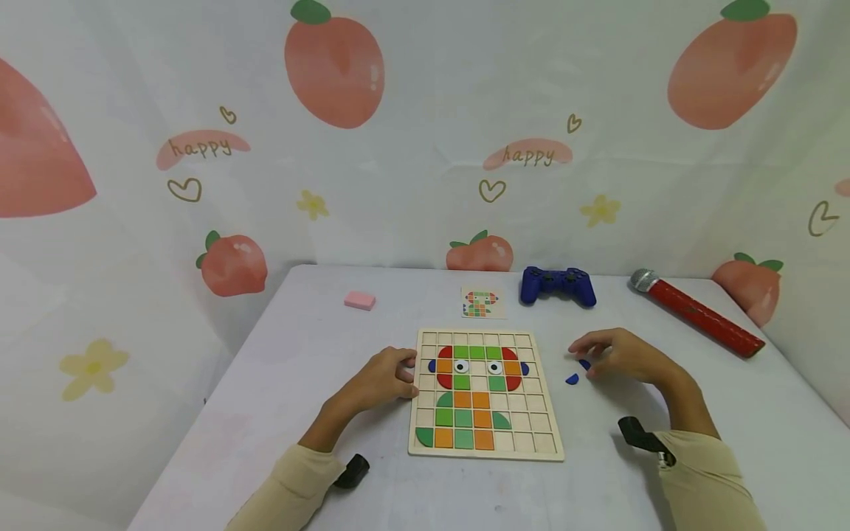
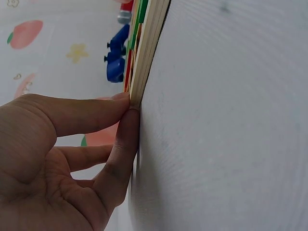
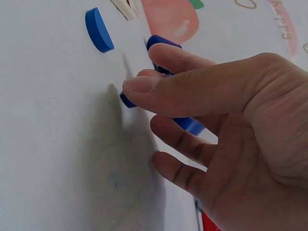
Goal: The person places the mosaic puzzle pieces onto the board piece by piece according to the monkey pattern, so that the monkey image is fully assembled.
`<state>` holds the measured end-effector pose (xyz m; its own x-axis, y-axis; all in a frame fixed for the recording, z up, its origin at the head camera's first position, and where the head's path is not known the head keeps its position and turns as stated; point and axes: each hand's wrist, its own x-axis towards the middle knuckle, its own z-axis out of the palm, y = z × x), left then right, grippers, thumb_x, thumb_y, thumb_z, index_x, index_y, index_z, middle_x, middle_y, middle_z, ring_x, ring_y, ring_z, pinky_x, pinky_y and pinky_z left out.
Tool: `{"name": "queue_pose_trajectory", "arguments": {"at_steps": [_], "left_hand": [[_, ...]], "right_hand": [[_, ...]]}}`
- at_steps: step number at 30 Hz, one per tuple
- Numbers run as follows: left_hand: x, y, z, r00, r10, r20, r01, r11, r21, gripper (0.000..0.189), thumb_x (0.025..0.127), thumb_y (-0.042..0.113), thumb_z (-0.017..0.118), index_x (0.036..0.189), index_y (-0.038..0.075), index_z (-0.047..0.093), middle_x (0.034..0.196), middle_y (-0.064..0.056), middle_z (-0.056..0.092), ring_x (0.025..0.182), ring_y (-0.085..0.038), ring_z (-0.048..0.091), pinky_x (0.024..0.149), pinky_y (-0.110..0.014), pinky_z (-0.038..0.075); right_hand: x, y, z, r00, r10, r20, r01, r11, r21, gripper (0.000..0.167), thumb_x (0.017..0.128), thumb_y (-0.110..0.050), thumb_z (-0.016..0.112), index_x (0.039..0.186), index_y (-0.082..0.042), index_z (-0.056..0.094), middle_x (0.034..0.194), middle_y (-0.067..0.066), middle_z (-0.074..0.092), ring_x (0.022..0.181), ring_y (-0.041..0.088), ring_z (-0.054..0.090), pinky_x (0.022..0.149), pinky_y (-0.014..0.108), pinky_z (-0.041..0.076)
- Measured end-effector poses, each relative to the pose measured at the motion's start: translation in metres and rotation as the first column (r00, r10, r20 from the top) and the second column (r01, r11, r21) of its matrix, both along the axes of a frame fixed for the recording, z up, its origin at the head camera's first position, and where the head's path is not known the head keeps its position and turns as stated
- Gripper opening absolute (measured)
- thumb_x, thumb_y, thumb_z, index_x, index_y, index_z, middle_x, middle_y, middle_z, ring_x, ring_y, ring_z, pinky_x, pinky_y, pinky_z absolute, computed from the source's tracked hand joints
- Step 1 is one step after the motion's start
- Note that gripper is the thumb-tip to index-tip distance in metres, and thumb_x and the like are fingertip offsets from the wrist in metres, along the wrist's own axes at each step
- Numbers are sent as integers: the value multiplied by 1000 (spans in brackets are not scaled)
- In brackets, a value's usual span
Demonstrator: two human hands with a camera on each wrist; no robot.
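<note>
A wooden grid board (image 1: pixel 518 446) lies on the table, partly filled with red, orange, green and blue pieces and two eye pieces. My left hand (image 1: pixel 381 380) holds its left edge; in the left wrist view, the thumb and a bent finger meet the board's side (image 2: pixel 147 53). To the right, my right hand (image 1: pixel 624 355) hovers low with thumb and index finger apart around a blue half-round piece (image 1: pixel 584 364), partly hidden behind the thumb in the right wrist view. A second blue half-round piece (image 1: pixel 572 379) lies nearer the board, apart from the fingers.
Behind the board lies a small pattern card (image 1: pixel 483 303). A blue game controller (image 1: pixel 558 286) and a red microphone (image 1: pixel 704 317) lie at the back right, a pink block (image 1: pixel 360 300) at the back left. A peach-printed cloth (image 1: pixel 412 184) hangs behind the table.
</note>
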<state>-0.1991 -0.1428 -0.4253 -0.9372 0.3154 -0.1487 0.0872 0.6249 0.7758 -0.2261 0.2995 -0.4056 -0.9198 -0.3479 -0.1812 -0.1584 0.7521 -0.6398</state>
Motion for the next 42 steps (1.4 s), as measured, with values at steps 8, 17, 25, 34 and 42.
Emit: {"name": "queue_pose_trajectory", "arguments": {"at_steps": [8,17,25,34,42], "left_hand": [[2,0,2,1000,12,5,-12,1000,10,67,85,-1,84,146,-8,57,122,-10,63,101,-19,67,87,-33,62],[4,-1,5,1000,6,-5,-6,1000,14,66,85,-1,84,145,-8,57,121,-11,64,102,-20,69,87,-34,62],[2,0,1,1000,7,-3,-7,1000,2,66,85,-1,84,145,-7,57,120,-9,63,102,-19,69,87,-34,62],[1,1,1,1000,-6,-1,6,1000,-1,66,86,-1,84,145,-8,57,119,-9,62,102,-19,68,88,-34,62],[0,0,0,1000,-11,-9,11,1000,-5,66,86,0,84,145,-8,57,121,-10,63,101,-19,67,86,-33,62]], "right_hand": [[-3,5,-4,999,-31,6,31,999,14,36,85,-8,82,121,-7,77,122,12,75,114,34,63,98,59,52],[-4,6,-4,996,-80,41,79,996,30,35,87,-15,85,119,-2,77,116,12,74,106,29,63,95,51,52],[-6,4,-6,991,-127,44,124,990,65,30,88,-19,85,113,-3,78,102,6,70,98,25,59,90,45,50],[-4,-6,-8,994,-104,-15,104,994,32,35,88,-27,85,115,-5,78,108,5,76,102,24,63,92,46,52],[-3,-36,0,998,-46,-41,44,998,-42,33,88,-22,82,116,-4,77,96,3,70,90,21,56,74,33,47]]}}
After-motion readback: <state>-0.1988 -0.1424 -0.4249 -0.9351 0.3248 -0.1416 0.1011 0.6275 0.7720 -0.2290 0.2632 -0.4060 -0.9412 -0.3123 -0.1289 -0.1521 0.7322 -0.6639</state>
